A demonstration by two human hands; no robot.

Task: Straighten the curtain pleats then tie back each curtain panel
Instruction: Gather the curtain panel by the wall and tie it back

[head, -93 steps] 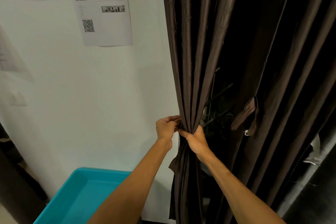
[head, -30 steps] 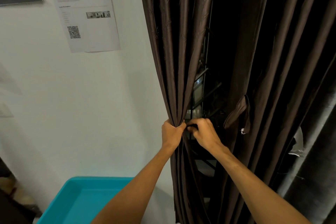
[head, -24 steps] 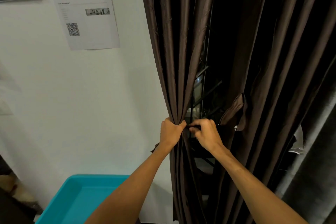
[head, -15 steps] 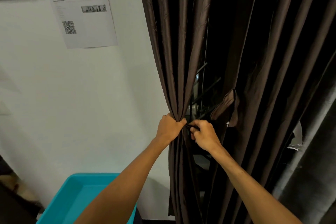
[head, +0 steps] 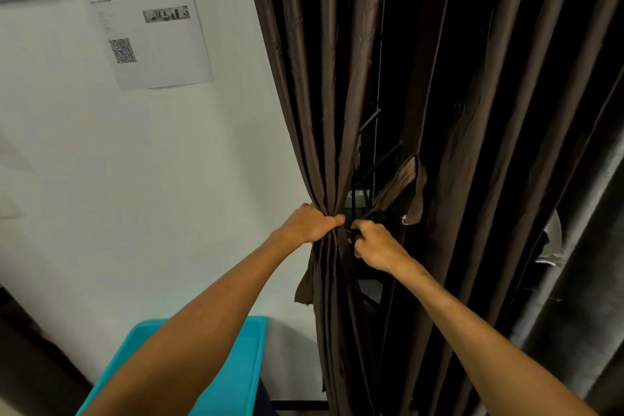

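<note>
Firmly, left hand (head: 312,223) clasps the bunched curtain panel (head: 326,118); right hand (head: 377,247) fingers pinch the tie-back (head: 349,231) alongside.

Left curtain panel (head: 320,111), centre: brown cloth, faint sheen on fold ridges, finely crinkled. Right curtain panel (head: 506,145): same cloth. Tie strap (head: 349,232), centre: dark, finish unreadable. Hanging flap (head: 401,192), centre right: paler matt lining. Bin (head: 243,365), bottom: smooth turquoise plastic, slight gloss. Sheet (head: 152,27), upper left: matt paper.
</note>
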